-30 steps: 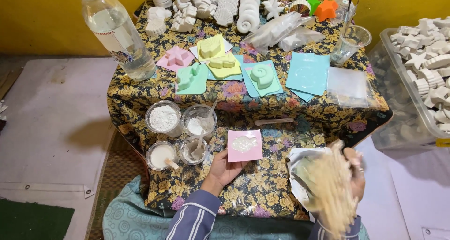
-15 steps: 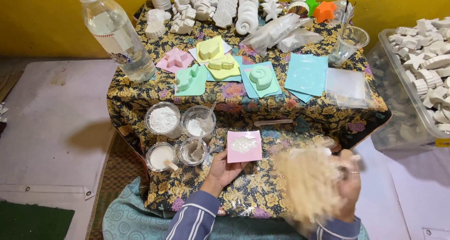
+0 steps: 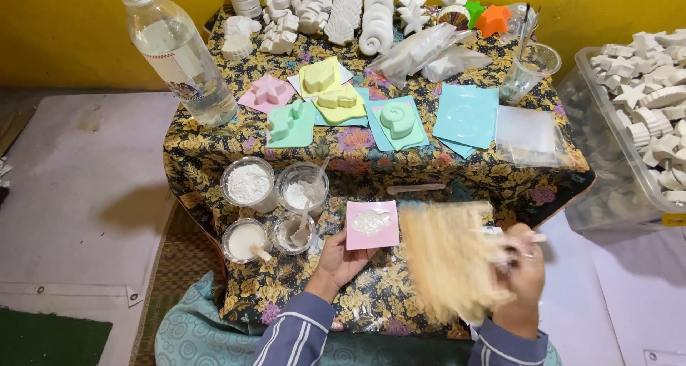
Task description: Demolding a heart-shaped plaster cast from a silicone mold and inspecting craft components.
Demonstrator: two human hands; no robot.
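My left hand [image 3: 340, 260] rests on the flowered tablecloth and holds the near-left edge of a pink square mould [image 3: 372, 225] with white plaster in its hollow. My right hand [image 3: 520, 266] grips a bundle of pale straw-coloured fibres [image 3: 450, 259], blurred by motion, just right of the pink mould and above the table's near edge. Left of the mould stand several clear cups: one with white powder [image 3: 248, 184], one with white mix and a stick [image 3: 302, 188], one with white liquid [image 3: 245, 239] and a small one [image 3: 294, 231].
A water bottle [image 3: 179, 52] stands at the back left. Pink, yellow, green and blue moulds [image 3: 396, 119] lie mid-table, white plaster casts [image 3: 343, 12] along the back. A clear bin of casts [image 3: 643, 116] sits at the right. A flat stick [image 3: 416, 189] lies above the pink mould.
My right hand has carried the fibre bundle up and leftwards, from the table's near right corner to beside the pink mould. My left hand has stayed on the mould.
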